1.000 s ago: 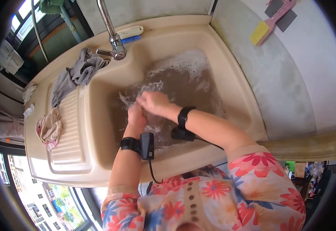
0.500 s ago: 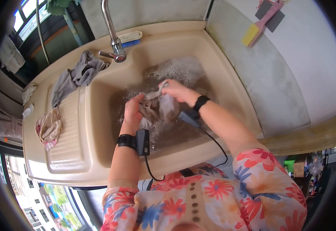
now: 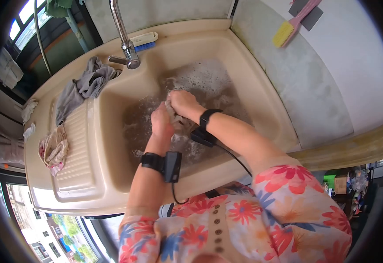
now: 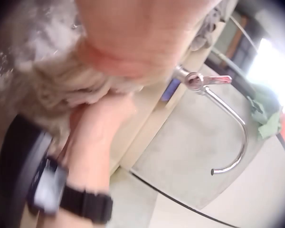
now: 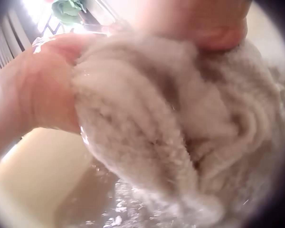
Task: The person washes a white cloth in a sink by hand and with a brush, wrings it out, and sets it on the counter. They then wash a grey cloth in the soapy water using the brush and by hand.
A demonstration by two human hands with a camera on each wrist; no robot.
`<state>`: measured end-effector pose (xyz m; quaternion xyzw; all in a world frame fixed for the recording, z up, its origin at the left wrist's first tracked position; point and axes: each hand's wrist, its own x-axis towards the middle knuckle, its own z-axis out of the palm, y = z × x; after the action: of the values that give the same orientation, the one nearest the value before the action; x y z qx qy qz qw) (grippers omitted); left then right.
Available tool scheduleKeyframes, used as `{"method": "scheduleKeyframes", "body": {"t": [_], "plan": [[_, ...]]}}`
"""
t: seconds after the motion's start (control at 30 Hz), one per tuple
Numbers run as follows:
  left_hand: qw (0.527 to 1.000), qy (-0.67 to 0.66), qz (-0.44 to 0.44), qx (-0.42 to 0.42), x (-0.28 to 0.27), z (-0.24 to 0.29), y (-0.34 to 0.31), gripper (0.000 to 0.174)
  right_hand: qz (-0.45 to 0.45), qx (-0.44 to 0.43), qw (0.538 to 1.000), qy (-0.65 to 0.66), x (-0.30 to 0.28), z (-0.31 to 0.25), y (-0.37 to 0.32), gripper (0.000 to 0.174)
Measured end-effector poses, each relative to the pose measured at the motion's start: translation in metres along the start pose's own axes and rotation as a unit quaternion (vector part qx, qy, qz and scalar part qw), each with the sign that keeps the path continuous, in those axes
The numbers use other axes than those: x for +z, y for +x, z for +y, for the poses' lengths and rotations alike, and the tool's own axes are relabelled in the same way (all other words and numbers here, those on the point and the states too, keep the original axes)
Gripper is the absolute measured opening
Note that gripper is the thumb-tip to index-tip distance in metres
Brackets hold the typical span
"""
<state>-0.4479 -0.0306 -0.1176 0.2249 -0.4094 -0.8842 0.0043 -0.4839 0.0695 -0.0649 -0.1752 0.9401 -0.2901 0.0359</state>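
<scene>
Both hands grip a wet, greyish-beige cloth point(image 5: 147, 128) with a towel-like pile, low over the murky, sudsy water in the sink basin point(image 3: 266, 101). My left hand point(image 3: 161, 120) holds it on the left side, and my right hand point(image 3: 184, 104) is close beside, a little farther from the body. In the right wrist view the cloth bunches between the two hands and hangs in folds to the water. The left wrist view shows the right hand point(image 4: 104, 114) across the cloth's folds, blurred. Much of the cloth is hidden under the hands in the head view.
A chrome faucet point(image 3: 128, 55) rises at the back, beside a blue-bristled brush point(image 3: 144, 41). Grey cloth point(image 3: 84, 87) lies by the ribbed drainboard point(image 3: 79, 153), with a beige and pink cloth point(image 3: 54, 149) on it. A yellow-bristled brush point(image 3: 284, 34) hangs on the right wall.
Half a second ago the hands were apart with the cloth spread between them; now they are close together over it. A second ago they were also together, with water splashing around them.
</scene>
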Motion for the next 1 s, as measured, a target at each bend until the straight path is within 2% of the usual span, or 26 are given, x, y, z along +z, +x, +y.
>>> {"method": "scheduleKeyframes", "body": {"t": [0.07, 0.13, 0.2, 0.27, 0.3, 0.33, 0.37, 0.4, 0.43, 0.47, 0.5, 0.53, 0.57, 0.6, 0.63, 0.67, 0.7, 0.73, 0.77, 0.8, 0.83, 0.87, 0.9, 0.93, 0.97, 1.0], "plan": [[0.998, -0.021, 0.030, -0.050, 0.012, 0.019, -0.014, 0.026, -0.003, 0.030, 0.999, 0.025, 0.004, 0.000, -0.012, 0.029], [0.998, -0.031, 0.027, -0.045, -0.002, 0.017, -0.002, 0.026, 0.016, 0.015, 0.999, 0.033, 0.003, -0.020, -0.025, 0.029], [0.998, -0.035, 0.030, -0.042, -0.011, 0.016, 0.001, 0.027, 0.020, -0.052, 0.997, 0.053, 0.008, -0.035, -0.036, 0.030], [0.996, 0.012, 0.015, -0.086, -0.006, 0.021, -0.002, 0.029, 0.013, -0.010, 0.999, 0.041, -0.003, -0.019, -0.028, 0.028], [0.991, 0.063, -0.020, -0.113, -0.003, 0.023, -0.001, 0.030, -0.021, 0.015, 0.999, -0.038, -0.007, 0.003, -0.021, 0.025], [0.992, 0.061, -0.016, -0.110, 0.001, 0.031, -0.005, 0.030, -0.041, 0.025, 0.993, -0.108, -0.012, 0.030, -0.014, 0.023], [0.986, 0.137, -0.090, -0.037, 0.005, 0.041, -0.013, 0.033, -0.087, 0.003, 0.982, -0.170, -0.010, 0.071, -0.001, 0.023], [0.964, 0.210, -0.162, 0.033, 0.007, 0.046, -0.020, 0.037, -0.074, 0.088, 0.988, -0.105, -0.024, 0.090, -0.001, 0.021], [0.951, 0.274, -0.121, 0.079, -0.003, 0.054, -0.019, 0.048, -0.115, 0.104, 0.973, -0.171, -0.049, 0.112, 0.002, 0.023], [0.916, 0.363, -0.053, 0.163, -0.009, 0.055, -0.019, 0.055, -0.154, 0.117, 0.952, -0.238, -0.066, 0.123, 0.005, 0.031], [0.887, 0.432, -0.048, 0.155, -0.024, 0.050, -0.008, 0.059, -0.154, 0.117, 0.952, -0.238, -0.071, 0.119, 0.005, 0.031], [0.854, 0.498, -0.045, 0.145, -0.029, 0.045, -0.001, 0.063, -0.123, 0.051, 0.971, -0.199, -0.075, 0.111, 0.004, 0.040], [0.854, 0.498, -0.046, 0.145, -0.031, 0.034, 0.002, 0.063, -0.091, -0.015, 0.983, -0.159, -0.076, 0.102, 0.003, 0.051], [0.753, 0.652, -0.029, 0.084, -0.028, 0.026, -0.003, 0.066, -0.135, -0.004, 0.977, -0.166, -0.061, 0.089, 0.001, 0.066], [0.621, 0.783, -0.010, 0.019, -0.027, 0.021, -0.006, 0.069, -0.179, 0.007, 0.969, -0.171, -0.041, 0.075, -0.003, 0.081], [0.620, 0.784, -0.009, 0.019, -0.031, 0.019, -0.002, 0.069, -0.225, -0.004, 0.957, -0.182, -0.024, 0.069, -0.013, 0.075], [0.561, 0.822, -0.089, -0.037, -0.031, 0.025, -0.004, 0.061, -0.271, -0.017, 0.943, -0.193, -0.011, 0.068, -0.019, 0.068], [0.496, 0.847, -0.168, -0.094, -0.031, 0.028, -0.007, 0.054, -0.274, -0.018, 0.942, -0.191, -0.007, 0.072, -0.018, 0.068], [0.544, 0.812, -0.174, -0.119, -0.031, 0.036, -0.006, 0.036, -0.332, -0.012, 0.932, -0.144, -0.008, 0.078, -0.014, 0.060], [0.548, 0.809, -0.174, -0.123, -0.037, 0.034, -0.001, 0.036, -0.389, -0.005, 0.916, -0.097, -0.011, 0.085, -0.012, 0.052], [0.707, 0.694, -0.088, -0.104, -0.046, 0.033, 0.006, 0.030, -0.330, 0.049, 0.943, -0.018, -0.024, 0.091, -0.013, 0.037], [0.834, 0.547, 0.004, -0.079, -0.055, 0.031, 0.014, 0.024, -0.299, 0.141, 0.937, 0.112, -0.027, 0.102, -0.010, 0.039], [0.870, 0.484, -0.019, -0.095, -0.051, 0.034, 0.011, 0.034, -0.239, 0.138, 0.953, 0.126, -0.018, 0.112, -0.007, 0.039], [0.870, 0.484, -0.019, -0.094, -0.060, 0.019, 0.020, 0.034, -0.175, 0.137, 0.965, 0.141, -0.015, 0.113, -0.008, 0.041], [0.922, 0.368, -0.020, -0.119, -0.069, -0.004, 0.033, 0.039, -0.173, 0.137, 0.965, 0.141, -0.010, 0.113, -0.010, 0.041], [0.959, 0.245, -0.019, -0.140, -0.073, -0.016, 0.043, 0.045, -0.196, 0.108, 0.943, 0.247, -0.004, 0.097, -0.014, 0.042]]}}
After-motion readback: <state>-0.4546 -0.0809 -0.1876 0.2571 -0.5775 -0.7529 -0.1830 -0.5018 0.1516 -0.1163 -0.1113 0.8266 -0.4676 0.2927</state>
